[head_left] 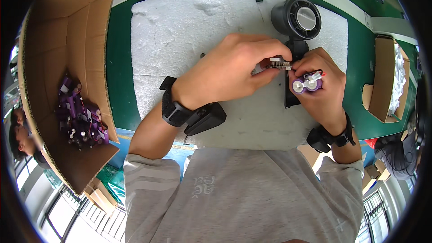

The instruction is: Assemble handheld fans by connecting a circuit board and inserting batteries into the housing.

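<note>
Between the thumb and fingers of my left hand [225, 69] is a small circuit board [280, 64] with a white connector on its edge. My right hand [326, 78] curls around a purple battery pack [308, 83] of two cylindrical cells with pale ends and a short red wire. Its fingertips meet the right end of the board; whether they pinch a wire there is hidden. Just beyond both hands lies a black handheld fan [297, 18] with a round, grilled head and silver centre. Its narrow black body runs under my right hand and shows again below the fingers.
White foam sheets [189, 27] cover the middle of the green table [121, 72]. A tall cardboard box [90, 31] holding several purple battery packs [81, 112] stands at left. On the right, a smaller cardboard box [384, 76] contains white pieces [398, 81]. Another person is at far left.
</note>
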Motion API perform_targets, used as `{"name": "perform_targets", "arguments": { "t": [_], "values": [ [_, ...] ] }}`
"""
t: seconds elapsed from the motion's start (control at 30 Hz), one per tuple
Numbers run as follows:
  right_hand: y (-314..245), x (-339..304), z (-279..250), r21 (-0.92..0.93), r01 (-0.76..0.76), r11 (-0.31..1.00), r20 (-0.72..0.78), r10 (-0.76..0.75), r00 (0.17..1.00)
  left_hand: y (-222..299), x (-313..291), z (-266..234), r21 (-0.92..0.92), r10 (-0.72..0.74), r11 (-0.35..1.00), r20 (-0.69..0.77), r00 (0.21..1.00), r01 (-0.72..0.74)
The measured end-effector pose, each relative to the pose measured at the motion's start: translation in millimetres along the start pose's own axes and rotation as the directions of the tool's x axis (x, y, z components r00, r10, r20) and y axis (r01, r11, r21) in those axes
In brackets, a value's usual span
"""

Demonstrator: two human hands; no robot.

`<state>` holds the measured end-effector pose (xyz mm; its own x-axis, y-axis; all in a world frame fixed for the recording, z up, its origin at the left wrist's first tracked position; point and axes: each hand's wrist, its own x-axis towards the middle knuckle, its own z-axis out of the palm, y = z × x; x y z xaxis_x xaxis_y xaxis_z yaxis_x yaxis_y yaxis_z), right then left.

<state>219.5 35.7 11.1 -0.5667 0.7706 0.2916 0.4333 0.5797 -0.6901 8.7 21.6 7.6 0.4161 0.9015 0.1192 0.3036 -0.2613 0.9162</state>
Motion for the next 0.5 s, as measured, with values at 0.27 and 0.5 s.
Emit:
{"name": "perform_targets", "arguments": {
  "t": [0.27, 0.5],
  "values": [
    [-1, 0, 5, 0.002, -0.074, 0.997, -0.071, 0.074, 0.995, -1, -2, -2, 0.151, 0.04, 0.988, -0.053, 0.998, -0.031],
    [-7, -3, 5, -0.027, -0.133, 0.991, -0.043, 0.132, 0.99, 2, -1, 13, -0.142, 0.088, 0.984, -0.135, 0.987, -0.107]
  ]
}}
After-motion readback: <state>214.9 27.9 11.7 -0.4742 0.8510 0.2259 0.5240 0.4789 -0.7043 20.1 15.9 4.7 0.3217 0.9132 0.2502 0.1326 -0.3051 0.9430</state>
